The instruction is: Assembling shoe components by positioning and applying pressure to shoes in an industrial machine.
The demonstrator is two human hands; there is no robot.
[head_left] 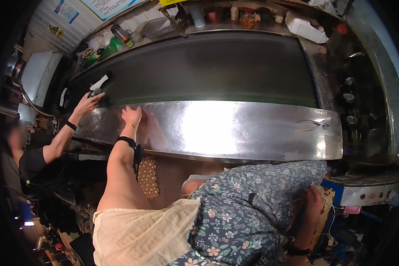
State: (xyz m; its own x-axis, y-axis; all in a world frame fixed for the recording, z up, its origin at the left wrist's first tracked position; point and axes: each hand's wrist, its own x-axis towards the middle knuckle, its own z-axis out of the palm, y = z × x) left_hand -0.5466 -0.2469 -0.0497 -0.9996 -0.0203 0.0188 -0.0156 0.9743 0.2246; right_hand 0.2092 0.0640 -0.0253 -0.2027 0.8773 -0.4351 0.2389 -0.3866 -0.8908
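My left hand (132, 116) reaches forward over the shiny metal ledge (261, 133), next to the edge of a dark conveyor belt (199, 66). Its fingers are curled in, and nothing shows in them. My right hand (313, 200) is low at my right side in shadow, beside my floral apron (239, 213). The fingers there look loosely bent and apart, with no object visible. On the belt's left end lies a black and white piece (99, 83), its kind unclear. A co-worker's hand (89, 103) is stretched out just below that piece, fingers extended.
Metal pliers or snips (314, 125) lie on the ledge's right end. Behind the belt, a shelf holds a white jug (303, 27), a jar with a red lid (248, 18) and a plastic cup (197, 15). A control box (372, 195) stands at the right.
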